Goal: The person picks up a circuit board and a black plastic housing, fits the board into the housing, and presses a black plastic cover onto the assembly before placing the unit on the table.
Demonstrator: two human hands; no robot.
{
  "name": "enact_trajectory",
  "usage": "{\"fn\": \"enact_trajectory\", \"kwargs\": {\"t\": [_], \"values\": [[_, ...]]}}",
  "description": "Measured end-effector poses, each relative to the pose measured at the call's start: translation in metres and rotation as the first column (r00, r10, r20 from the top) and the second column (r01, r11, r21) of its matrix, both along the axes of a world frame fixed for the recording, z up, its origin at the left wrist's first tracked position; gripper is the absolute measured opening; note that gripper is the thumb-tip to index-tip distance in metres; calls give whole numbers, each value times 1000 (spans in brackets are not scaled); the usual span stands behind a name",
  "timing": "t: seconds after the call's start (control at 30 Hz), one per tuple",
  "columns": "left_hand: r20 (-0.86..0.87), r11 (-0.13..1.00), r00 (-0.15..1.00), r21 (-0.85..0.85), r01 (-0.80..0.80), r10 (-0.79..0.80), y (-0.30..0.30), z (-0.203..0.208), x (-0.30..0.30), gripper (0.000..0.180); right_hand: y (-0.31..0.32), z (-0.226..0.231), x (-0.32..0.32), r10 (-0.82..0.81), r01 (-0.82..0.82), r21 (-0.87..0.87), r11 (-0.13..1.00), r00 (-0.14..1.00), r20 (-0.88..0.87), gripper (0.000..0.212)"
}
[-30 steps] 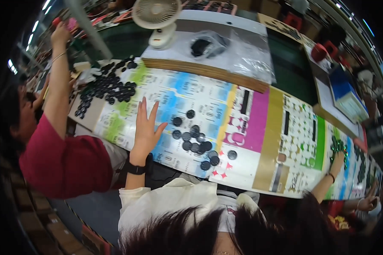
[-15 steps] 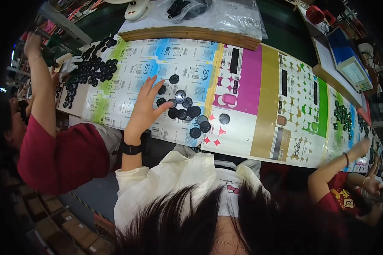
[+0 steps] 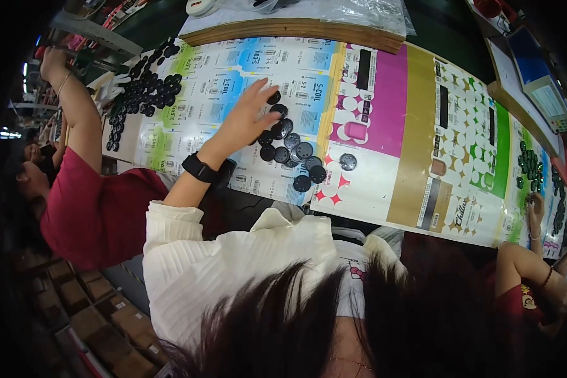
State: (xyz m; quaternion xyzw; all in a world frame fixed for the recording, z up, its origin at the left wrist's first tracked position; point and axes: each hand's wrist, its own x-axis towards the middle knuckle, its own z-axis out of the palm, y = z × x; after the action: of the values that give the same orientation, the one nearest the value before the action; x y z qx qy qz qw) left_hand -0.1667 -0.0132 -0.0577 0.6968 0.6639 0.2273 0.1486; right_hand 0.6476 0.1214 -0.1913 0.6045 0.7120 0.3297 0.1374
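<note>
My left hand (image 3: 244, 121), with a black watch (image 3: 200, 167) on its wrist, reaches over the table with fingers spread and nothing gripped. Its fingertips are at the upper left of a loose cluster of round black plastic discs (image 3: 282, 154); some discs sit beside or partly behind the thumb and fingers. Whether the fingers touch them I cannot tell. The discs look flat, with small holes or marks on their faces. One single disc (image 3: 348, 162) lies apart to the right on a white area. My right hand does not show.
The tabletop is covered in printed sheets (image 3: 416, 120). A wooden-edged board (image 3: 296, 29) borders the far side. At left lies a bigger pile of black discs (image 3: 148, 91) near a co-worker in red (image 3: 101, 220). More discs (image 3: 530, 165) and another person's hand (image 3: 535, 211) are at right.
My left hand has moved right and slightly farther out, along the upper left of the disc cluster. The whole view has shifted a little. At right, a co-worker's hand has changed position.
</note>
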Motion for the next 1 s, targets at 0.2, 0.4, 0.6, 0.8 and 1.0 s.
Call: {"fn": "enact_trajectory", "kwargs": {"t": [0.2,0.4,0.6,0.8,1.0], "values": [[117,997,993,-70,40,-31,10,7,-7,36,4,6,-1,-7,8,-8,1000,997,76,22],[55,984,988,-100,147,-142,24,0,1,38,50,4,-31,36,-38,20,999,994,99,22],[532,982,830,-162,-93,166,6,19,-47,38,105,15,-60,74,-82,65,995,991,115,21],[995,1000,-103,3,1,-3,-29,41,-82,52,125,43,-76,91,-100,70,993,988,129,21],[998,998,-70,2,-69,-7,-45,47,-92,51,134,35,-129,169,-168,-53,984,986,11,20]]}}
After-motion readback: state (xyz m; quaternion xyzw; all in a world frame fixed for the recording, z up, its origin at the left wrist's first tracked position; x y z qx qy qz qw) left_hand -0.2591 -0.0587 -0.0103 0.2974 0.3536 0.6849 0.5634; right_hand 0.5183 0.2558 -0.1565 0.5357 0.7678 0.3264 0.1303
